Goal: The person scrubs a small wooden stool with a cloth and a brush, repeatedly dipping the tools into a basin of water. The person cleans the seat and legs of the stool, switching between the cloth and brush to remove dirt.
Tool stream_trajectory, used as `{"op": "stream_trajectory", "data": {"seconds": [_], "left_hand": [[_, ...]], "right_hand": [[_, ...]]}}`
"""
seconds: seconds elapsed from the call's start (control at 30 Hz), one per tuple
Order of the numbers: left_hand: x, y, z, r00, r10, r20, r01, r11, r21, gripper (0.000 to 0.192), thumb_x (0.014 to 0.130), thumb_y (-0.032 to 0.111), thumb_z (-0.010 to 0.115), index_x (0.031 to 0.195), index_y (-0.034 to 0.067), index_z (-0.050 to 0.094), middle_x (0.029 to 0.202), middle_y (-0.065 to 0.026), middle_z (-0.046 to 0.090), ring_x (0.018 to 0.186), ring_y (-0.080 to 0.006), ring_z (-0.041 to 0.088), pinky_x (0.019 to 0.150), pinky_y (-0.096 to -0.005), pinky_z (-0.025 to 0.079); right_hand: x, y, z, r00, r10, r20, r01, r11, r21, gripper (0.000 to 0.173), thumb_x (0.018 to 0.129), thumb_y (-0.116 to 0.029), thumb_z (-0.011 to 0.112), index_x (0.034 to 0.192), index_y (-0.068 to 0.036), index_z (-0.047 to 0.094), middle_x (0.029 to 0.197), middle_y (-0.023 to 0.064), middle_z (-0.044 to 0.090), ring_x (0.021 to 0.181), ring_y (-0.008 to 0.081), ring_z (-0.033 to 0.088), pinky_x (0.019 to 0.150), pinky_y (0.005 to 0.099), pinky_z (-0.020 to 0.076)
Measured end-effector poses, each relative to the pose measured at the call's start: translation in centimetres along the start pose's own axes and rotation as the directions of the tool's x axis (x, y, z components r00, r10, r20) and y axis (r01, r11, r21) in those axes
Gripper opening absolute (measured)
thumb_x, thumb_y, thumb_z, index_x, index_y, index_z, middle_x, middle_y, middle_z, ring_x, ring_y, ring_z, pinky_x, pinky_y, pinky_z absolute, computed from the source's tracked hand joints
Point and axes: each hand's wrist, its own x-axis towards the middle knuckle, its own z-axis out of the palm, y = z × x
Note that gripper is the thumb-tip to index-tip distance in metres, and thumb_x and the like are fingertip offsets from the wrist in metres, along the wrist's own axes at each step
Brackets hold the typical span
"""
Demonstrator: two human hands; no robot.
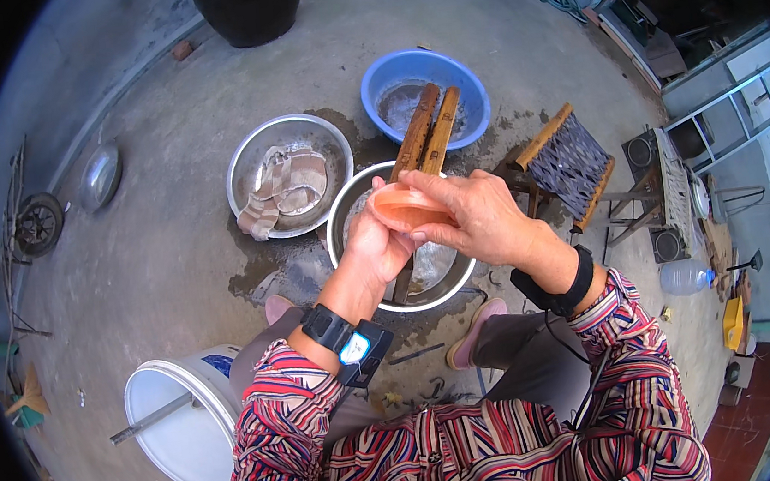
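Note:
A small orange plastic dish [409, 207] is held between my two hands, tilted so that its inside shows. My left hand [378, 241] supports it from the left and below, while my right hand [483, 213] grips its right rim with thumb and fingers. Beneath them stands a metal basin [455, 282] with water in it. Two wooden bars [440, 131] reach from this basin over a blue plastic basin [478, 124] behind it. Another metal basin [237, 154], to the left, holds a wet striped cloth [296, 179].
A woven-seat folding stool [568, 160] stands at the right, near a plastic water bottle [684, 278]. At lower left is a white bucket [180, 427] with a metal bar across it. A large dark pot [251, 10] stands at the back; the concrete floor [151, 263] has wet patches.

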Motion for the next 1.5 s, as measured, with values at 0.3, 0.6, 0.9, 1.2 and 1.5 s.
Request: {"op": "stream_trajectory", "data": {"seconds": [0.3, 0.6, 0.9, 1.2, 1.5], "left_hand": [[0.0, 0.1, -1.3, 0.997, -0.077, -0.016, 0.077, 0.997, 0.015, 0.048, 0.103, 0.044, 0.041, 0.131, 0.007, 0.053, 0.118, -0.0189, 0.064, 0.102, -0.0338, 0.065, 0.081, -0.0455, 0.051], [0.3, 0.4, -1.8, 0.995, -0.060, 0.076, 0.062, 0.998, -0.033, 0.053, 0.104, 0.041, 0.038, 0.140, 0.002, 0.045, 0.128, -0.0233, 0.058, 0.106, -0.0345, 0.062, 0.083, -0.0433, 0.051], [-0.2, -0.1, -1.2, 0.995, -0.007, -0.103, 0.004, 1.000, -0.024, 0.042, 0.102, 0.041, 0.045, 0.129, 0.010, 0.053, 0.119, -0.0163, 0.063, 0.105, -0.0293, 0.062, 0.077, -0.0430, 0.050], [0.2, 1.0, -1.7, 0.999, -0.037, -0.004, 0.037, 0.999, -0.009, 0.047, 0.101, 0.044, 0.043, 0.131, 0.008, 0.052, 0.115, -0.0177, 0.065, 0.095, -0.0316, 0.065, 0.075, -0.0430, 0.050], [-0.6, 0.2, -0.9, 0.983, -0.050, -0.175, 0.042, 0.998, -0.047, 0.036, 0.102, 0.039, 0.046, 0.127, 0.014, 0.054, 0.122, -0.0097, 0.062, 0.103, -0.0288, 0.061, 0.081, -0.0472, 0.048]], "right_hand": [[5.3, 10.9, 0.7, 0.903, 0.429, -0.021, -0.430, 0.902, -0.027, 0.050, 0.082, -0.045, 0.073, 0.117, -0.011, 0.064, 0.092, 0.0170, 0.072, 0.089, 0.0335, 0.070, 0.077, 0.0451, 0.0542], [5.8, 12.2, 2.0, 0.841, 0.539, -0.048, -0.524, 0.834, 0.175, 0.055, 0.080, -0.044, 0.076, 0.124, -0.013, 0.065, 0.095, 0.0133, 0.073, 0.088, 0.0254, 0.071, 0.080, 0.0382, 0.0545], [0.3, 5.0, 1.3, 0.976, 0.212, 0.054, -0.219, 0.950, 0.224, 0.055, 0.081, -0.043, 0.076, 0.129, -0.022, 0.060, 0.091, 0.0126, 0.072, 0.088, 0.0321, 0.071, 0.077, 0.0402, 0.0560], [7.1, 16.1, 1.8, 0.833, 0.540, -0.119, -0.549, 0.833, -0.065, 0.049, 0.084, -0.048, 0.072, 0.117, -0.012, 0.064, 0.094, 0.0167, 0.072, 0.092, 0.0328, 0.070, 0.080, 0.0447, 0.0534], [-0.8, 3.9, 1.3, 0.978, 0.189, 0.087, -0.198, 0.975, 0.103, 0.059, 0.079, -0.044, 0.076, 0.126, -0.012, 0.060, 0.078, 0.0181, 0.069, 0.075, 0.0375, 0.069, 0.068, 0.0440, 0.0543]]}}
